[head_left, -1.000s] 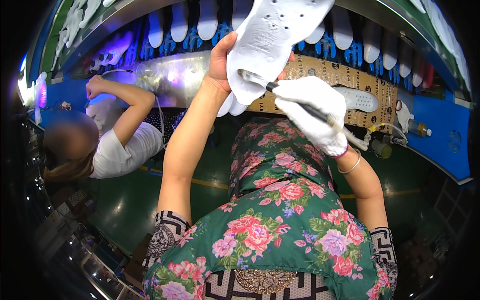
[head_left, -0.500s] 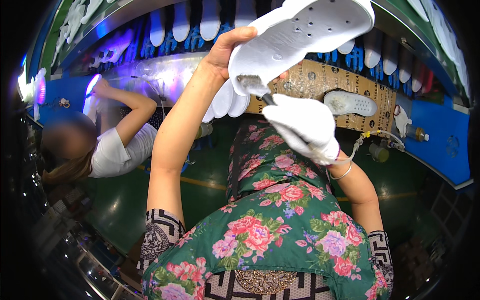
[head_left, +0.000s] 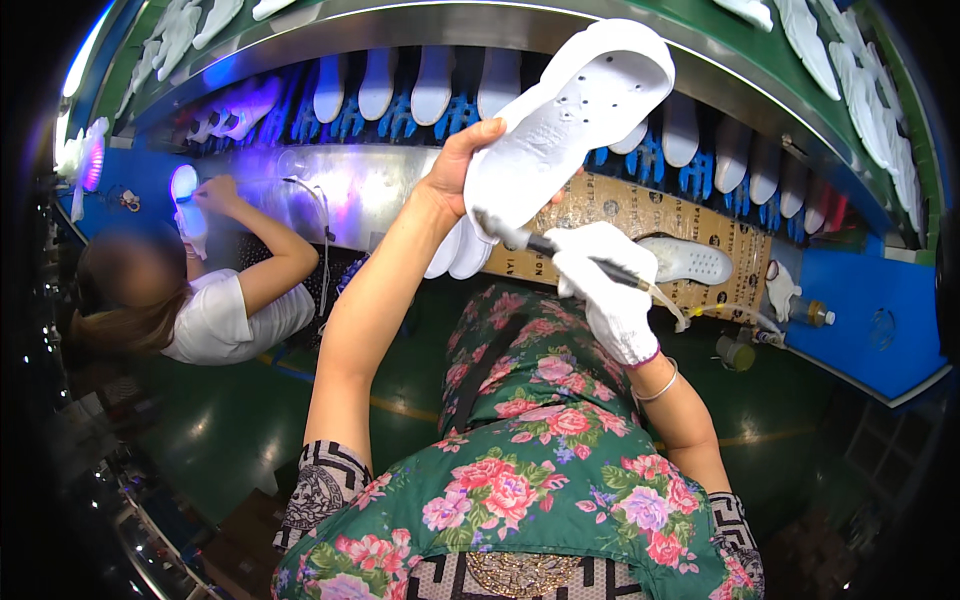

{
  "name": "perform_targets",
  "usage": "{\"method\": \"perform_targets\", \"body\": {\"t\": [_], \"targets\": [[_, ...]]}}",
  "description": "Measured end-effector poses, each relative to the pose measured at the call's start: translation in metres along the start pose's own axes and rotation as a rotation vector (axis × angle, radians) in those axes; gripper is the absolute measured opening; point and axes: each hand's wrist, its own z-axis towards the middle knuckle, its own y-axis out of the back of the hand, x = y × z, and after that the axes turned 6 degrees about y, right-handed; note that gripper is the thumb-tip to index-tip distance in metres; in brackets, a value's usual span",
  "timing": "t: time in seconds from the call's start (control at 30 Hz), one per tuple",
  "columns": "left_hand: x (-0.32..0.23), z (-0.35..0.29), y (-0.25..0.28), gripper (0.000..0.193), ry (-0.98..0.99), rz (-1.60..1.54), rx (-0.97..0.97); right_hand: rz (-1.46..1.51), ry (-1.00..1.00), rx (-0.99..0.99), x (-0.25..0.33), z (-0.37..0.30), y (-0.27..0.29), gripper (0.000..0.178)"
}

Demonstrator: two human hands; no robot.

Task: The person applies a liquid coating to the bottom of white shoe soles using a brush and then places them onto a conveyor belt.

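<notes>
A white perforated shoe sole (head_left: 545, 160) is held up tilted in my bare left hand (head_left: 455, 168), thumb over its side and fingers mostly hidden beneath. My right hand (head_left: 605, 290), in a white knitted glove, is closed round the dark handle of a brush (head_left: 540, 243). The brush's blurred bristles meet the heel edge of the sole, at its lower end. A thin clear tube (head_left: 662, 300) runs from near the handle's rear end off to the right.
Another white sole (head_left: 690, 260) lies on printed brown cardboard (head_left: 640, 205). A bottle (head_left: 818, 314) stands near the blue table (head_left: 850, 300) at right. White shoes on blue racks (head_left: 398, 118) line the back. At left a co-worker (head_left: 240, 310) holds a lit sole (head_left: 186, 195).
The held sole appears lower and more upright. The brush has gone from the sole's inner heel surface to its heel edge. The co-worker's sole has shifted, and the whole view has moved slightly.
</notes>
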Motion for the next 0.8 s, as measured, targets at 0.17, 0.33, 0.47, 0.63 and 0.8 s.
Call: {"method": "perform_targets", "body": {"t": [0.17, 0.33, 0.47, 0.63, 0.8], "targets": [[0.007, -0.001, 0.002, 0.083, -0.007, -0.058, -0.034, 0.000, -0.082, 0.133, -0.010, 0.002, 0.008, 0.018], [0.018, -0.008, -0.004, 0.075, -0.047, -0.066, -0.144, -0.063, 0.096, 0.038, 0.006, 0.020, 0.018, 0.017], [0.039, -0.014, -0.013, 0.071, -0.055, -0.383, -0.190, -0.648, 0.427, 0.100, 0.032, 0.050, 0.031, 0.018], [0.058, -0.019, -0.016, 0.072, 0.043, -0.306, -0.071, -0.894, 1.078, -0.056, 0.042, 0.086, 0.041, 0.020], [0.047, -0.031, -0.025, 0.073, -0.104, -0.365, -0.241, -0.734, 0.631, 0.330, 0.030, 0.036, 0.013, 0.019]]}}
